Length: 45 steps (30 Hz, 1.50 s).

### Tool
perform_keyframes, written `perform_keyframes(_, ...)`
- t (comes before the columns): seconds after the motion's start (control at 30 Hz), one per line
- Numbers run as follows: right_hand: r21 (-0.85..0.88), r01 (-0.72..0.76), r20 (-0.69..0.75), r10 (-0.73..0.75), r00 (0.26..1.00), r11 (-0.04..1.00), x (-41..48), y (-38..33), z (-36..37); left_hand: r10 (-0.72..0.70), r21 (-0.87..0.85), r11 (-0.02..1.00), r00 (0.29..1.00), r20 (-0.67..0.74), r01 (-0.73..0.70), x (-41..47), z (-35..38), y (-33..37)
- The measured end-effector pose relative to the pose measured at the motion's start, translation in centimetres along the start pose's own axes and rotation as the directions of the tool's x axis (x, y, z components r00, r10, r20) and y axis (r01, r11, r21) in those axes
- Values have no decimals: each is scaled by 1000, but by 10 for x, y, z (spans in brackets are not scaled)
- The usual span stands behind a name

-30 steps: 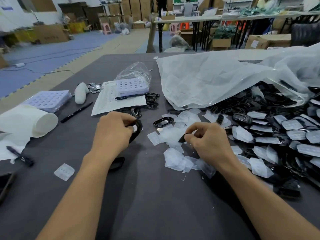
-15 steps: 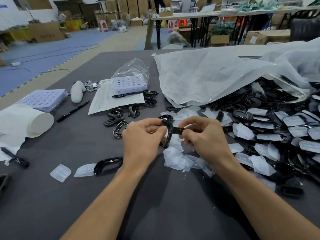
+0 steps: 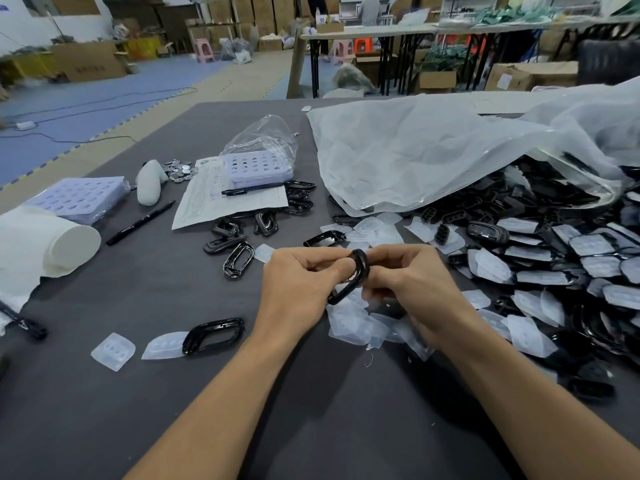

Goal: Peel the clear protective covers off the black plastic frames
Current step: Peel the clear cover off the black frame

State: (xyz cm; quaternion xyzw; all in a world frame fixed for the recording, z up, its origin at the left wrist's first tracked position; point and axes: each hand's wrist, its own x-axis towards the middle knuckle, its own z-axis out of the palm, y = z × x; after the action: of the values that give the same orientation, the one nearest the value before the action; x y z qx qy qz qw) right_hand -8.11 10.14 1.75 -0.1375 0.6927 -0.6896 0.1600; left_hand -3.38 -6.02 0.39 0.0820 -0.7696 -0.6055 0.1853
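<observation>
Both my hands hold one black plastic frame [image 3: 358,271] on edge above the grey table [image 3: 173,410]. My left hand [image 3: 298,282] grips its left side with thumb and fingers. My right hand [image 3: 412,282] pinches its right side. Whether a clear cover is on this frame I cannot tell. Peeled clear covers [image 3: 353,327] lie heaped under my hands. A bare black frame [image 3: 214,336] lies at the front left beside two loose covers [image 3: 112,351]. Several bare frames [image 3: 239,244] lie ahead. A big pile of covered frames [image 3: 540,268] fills the right.
A large white plastic bag [image 3: 433,150] lies open over the pile at the back right. A paper sheet [image 3: 207,199] with a pen and a lilac tray [image 3: 258,166] lies ahead. At the left are a white roll [image 3: 45,240], another lilac tray [image 3: 76,199] and a black marker [image 3: 140,223].
My left hand came in from the left with a frame and met my right hand, which lifted from the cover heap. The frame is now gripped between both hands.
</observation>
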Motion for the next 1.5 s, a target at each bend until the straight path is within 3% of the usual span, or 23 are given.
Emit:
perform_keyframes(0.1,88,-90,93,81,992,992,1,0,0,-6,-25,1000,1000,3,6,-1,0,2)
perform_keyframes(0.23,285,-192,190,141,972,939,2,-3,-3,74,60,996,992,-106,-68,-2,-2,1)
perform_keyframes(0.3,208,-179,223,131,966,962,-1,-5,-6,121,80,990,988,-93,-114,-3,-2,2)
perform_keyframes(0.37,139,-113,162,90,983,984,-2,-5,-4,118,71,991,989,-89,-112,-5,-1,5)
perform_keyframes(0.43,95,-8,-26,10,1000,995,-2,-2,0,55,57,997,988,-143,-47,-5,1,6)
perform_keyframes(0.5,-103,167,-206,-185,961,981,-2,1,2,-86,28,995,975,-207,94,-3,1,5)
perform_keyframes(0.6,-368,349,-239,-450,860,862,-5,4,6,-374,-331,878,927,-20,347,0,3,7)
perform_keyframes(0.67,-448,388,-175,-505,845,805,-7,6,9,-409,-440,801,908,94,406,0,7,8)
perform_keyframes(0.77,-442,310,-77,-380,922,842,-9,5,11,-387,-515,772,919,82,371,4,4,6)
perform_keyframes(0.87,-313,164,-88,-201,976,936,-9,2,11,-323,-455,838,946,30,301,5,0,4)
perform_keyframes(1.03,-455,105,-240,-235,942,884,-5,2,10,-199,-392,899,979,34,196,3,5,2)
perform_keyframes(1.13,-393,101,-214,-197,957,914,-7,1,10,-194,-374,908,981,23,188,4,5,1)
perform_keyframes(1.4,-305,90,-306,-187,934,948,-5,0,8,-138,-387,916,989,-53,107,4,10,-3)
perform_keyframes(1.5,-175,48,-367,-110,923,983,-1,0,2,-144,-436,894,988,-64,102,5,8,-4)
